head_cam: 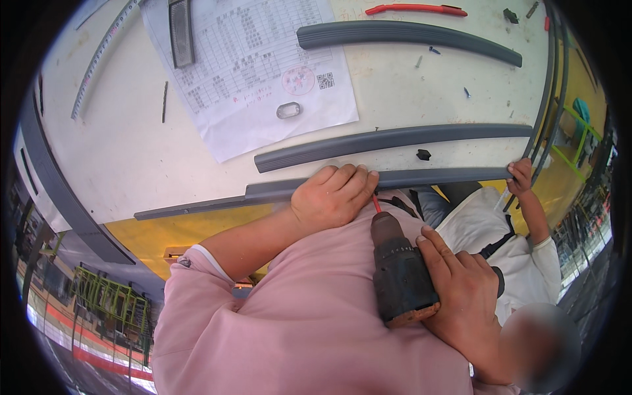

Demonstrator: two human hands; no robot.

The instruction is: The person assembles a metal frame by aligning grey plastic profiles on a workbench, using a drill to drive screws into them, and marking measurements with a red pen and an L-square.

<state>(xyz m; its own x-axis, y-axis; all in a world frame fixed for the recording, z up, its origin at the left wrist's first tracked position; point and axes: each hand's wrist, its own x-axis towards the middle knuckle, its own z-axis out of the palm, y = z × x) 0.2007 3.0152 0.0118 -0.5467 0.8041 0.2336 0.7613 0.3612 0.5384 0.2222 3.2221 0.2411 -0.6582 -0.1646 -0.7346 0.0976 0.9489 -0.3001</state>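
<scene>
My left hand (pixel 332 198) grips a dark grey profile strip (pixel 444 175) lying along the table's front edge, fingers over its top; the thumb is hidden. My right hand (pixel 461 289) is wrapped around a cordless drill (pixel 402 271), whose grip is mostly covered by the hand. A red bit (pixel 377 203) points from the chuck to the strip's near side, close to my left fingertips. Whether its tip touches the strip I cannot tell. Behind it lies a second grey profile strip (pixel 395 143). A small black plastic piece (pixel 423 155) sits between the two strips.
Another person's hand (pixel 520 177) is at the strip's right end. On the white table (pixel 133 148) are a printed sheet (pixel 222 136), a third grey strip (pixel 410 38), a red pen (pixel 416 10), loose screws (pixel 467 92), a drill bit (pixel 165 102) and a measuring tape (pixel 96 64).
</scene>
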